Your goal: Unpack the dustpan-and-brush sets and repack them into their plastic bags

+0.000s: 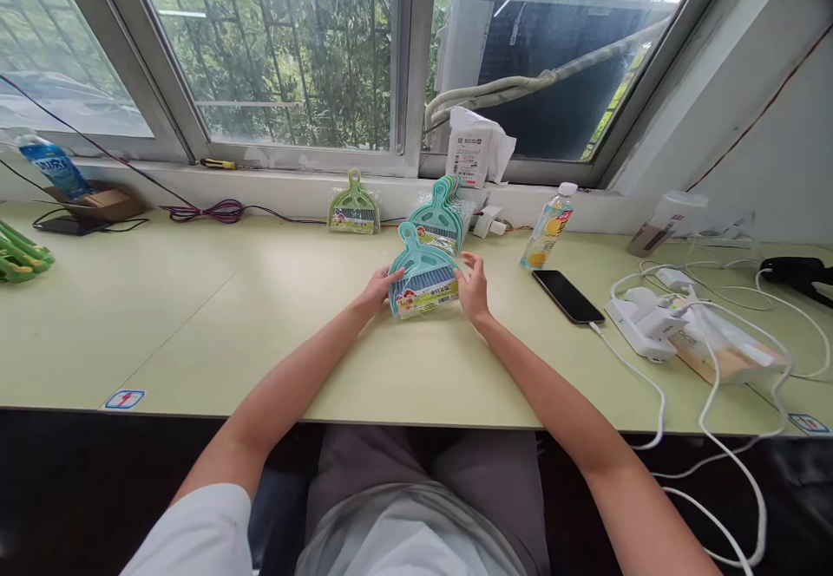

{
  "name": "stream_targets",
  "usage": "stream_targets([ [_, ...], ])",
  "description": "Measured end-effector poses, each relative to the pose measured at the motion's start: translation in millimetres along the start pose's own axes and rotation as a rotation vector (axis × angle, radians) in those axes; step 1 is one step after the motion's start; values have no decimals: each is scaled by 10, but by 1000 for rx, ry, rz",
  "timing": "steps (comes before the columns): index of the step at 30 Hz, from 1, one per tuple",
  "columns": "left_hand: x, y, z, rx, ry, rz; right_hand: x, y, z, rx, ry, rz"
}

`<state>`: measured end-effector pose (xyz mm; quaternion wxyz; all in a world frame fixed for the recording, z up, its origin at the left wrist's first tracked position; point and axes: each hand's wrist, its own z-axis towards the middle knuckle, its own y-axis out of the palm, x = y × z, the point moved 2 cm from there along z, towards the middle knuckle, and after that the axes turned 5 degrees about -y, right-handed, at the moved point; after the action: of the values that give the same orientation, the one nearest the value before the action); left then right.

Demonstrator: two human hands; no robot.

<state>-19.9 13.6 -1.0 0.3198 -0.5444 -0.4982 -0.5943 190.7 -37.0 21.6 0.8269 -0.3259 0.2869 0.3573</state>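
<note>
A teal mini dustpan-and-brush set (pixel 422 274) in clear wrap with a printed label lies on the pale green table (pixel 195 316), in front of me. My left hand (pixel 379 287) grips its left edge with curled fingers. My right hand (pixel 473 286) holds its right edge, fingers partly spread along the wrap. Just behind it stands a stack of several more teal sets (pixel 440 216). A single green set (pixel 353 208) leans near the window sill, further left.
A black phone (pixel 568 296) on a cable lies right of my hands, beside a drink bottle (pixel 547 227). A white power strip (pixel 641 323) with tangled white cables fills the right side. A blue bottle (pixel 55 166), cardboard box and green items (pixel 19 255) sit far left.
</note>
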Motion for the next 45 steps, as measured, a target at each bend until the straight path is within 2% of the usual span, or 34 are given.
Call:
stream_targets([
  [2,-10,-64,3,63,19,-84,-135,26,-65,-84,-159,-183],
  [4,-6,-98,26,125,40,-143,-247,86,-136,-309,-285,-295],
  [6,8,-110,46,171,53,-165,-300,153,-204,-525,-302,-340],
  [7,16,-110,48,186,53,-168,-303,179,-227,-575,-268,-345],
  [10,45,-85,14,201,68,-186,-230,217,-235,-512,-57,-231],
  [15,78,14,-89,137,113,-217,10,225,-157,-359,386,396],
  [18,87,54,-104,-17,64,-175,119,209,-107,-268,476,613],
  [21,79,37,-74,-183,-40,-101,192,173,-70,-171,553,604],
  [25,71,-69,-9,-201,-51,-9,167,98,-11,-203,567,574],
  [28,88,-140,12,-123,-62,29,111,0,40,-223,556,472],
  [31,137,-179,2,37,-81,6,82,-90,89,-223,577,399],
  [35,207,-161,-33,187,-24,-53,83,-136,134,-236,593,371],
  [39,250,-154,-85,314,34,27,83,-149,155,-229,592,385],
  [41,320,-200,-138,469,158,154,71,-163,165,-231,580,402],
  [43,433,-249,-208,610,374,352,42,-161,165,-275,562,416],
  [45,529,-263,-254,596,521,547,-1,-129,146,-349,548,418],
])
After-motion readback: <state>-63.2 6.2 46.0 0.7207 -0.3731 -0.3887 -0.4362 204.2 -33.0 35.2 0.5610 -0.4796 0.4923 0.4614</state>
